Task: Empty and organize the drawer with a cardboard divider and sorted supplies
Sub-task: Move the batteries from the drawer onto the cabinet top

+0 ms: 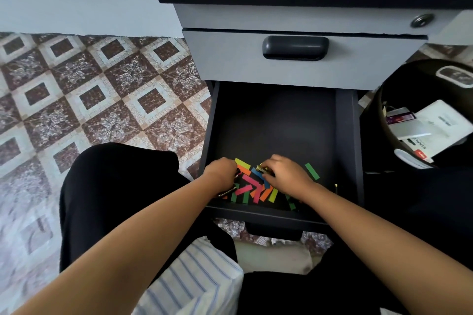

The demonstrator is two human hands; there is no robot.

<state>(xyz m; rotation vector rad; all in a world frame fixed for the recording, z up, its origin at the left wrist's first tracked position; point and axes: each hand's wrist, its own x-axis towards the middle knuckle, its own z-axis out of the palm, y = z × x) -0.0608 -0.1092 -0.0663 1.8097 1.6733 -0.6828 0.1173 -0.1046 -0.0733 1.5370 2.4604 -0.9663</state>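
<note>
Pinching what looks like a battery among the coloured strips at the front of the drawer, the right hand is mid-emptying, the left hand curled beside it, its hold unclear; next, I judge, lift the small things out.

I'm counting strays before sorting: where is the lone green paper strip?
In the head view, the green strip lies on the floor of the open drawer, just right of the right hand.
</note>
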